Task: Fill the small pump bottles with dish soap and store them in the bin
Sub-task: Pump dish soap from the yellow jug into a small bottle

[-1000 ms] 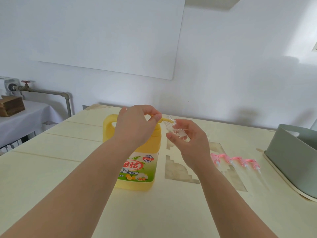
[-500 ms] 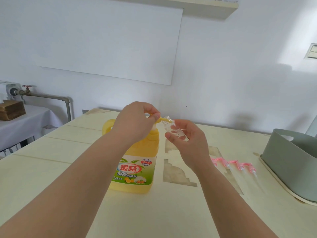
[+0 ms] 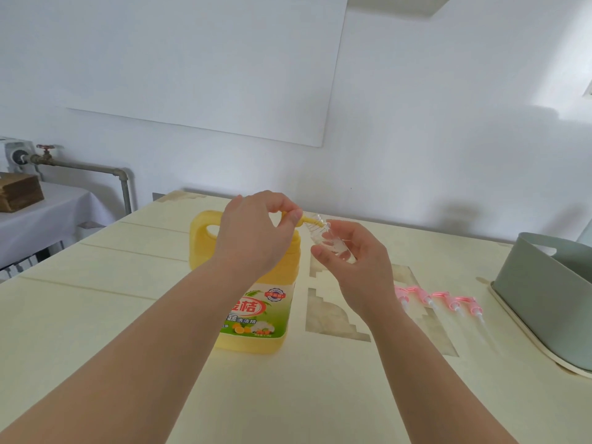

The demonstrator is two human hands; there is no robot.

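A big yellow dish soap jug [image 3: 256, 302] stands upright on the pale yellow table [image 3: 96, 315]. My left hand [image 3: 256, 232] is on top of it, fingers curled round the yellow pump head. The pump's yellow spout [image 3: 309, 220] points into the mouth of a small clear bottle [image 3: 326, 241]. My right hand [image 3: 355, 264] holds that bottle tilted toward the spout. Several pink pump tops [image 3: 439, 299] lie on the table to the right. A grey-green bin [image 3: 551, 290] stands at the far right edge.
A side table with a white cloth [image 3: 48, 216] and a brown box [image 3: 19, 192] is at the left, with a wall pipe and valve [image 3: 80, 168] behind it. Worn patches [image 3: 333, 315] mark the tabletop.
The view has shifted a little between frames. Both hands stay at the jug's pump, spout at the small bottle's mouth.
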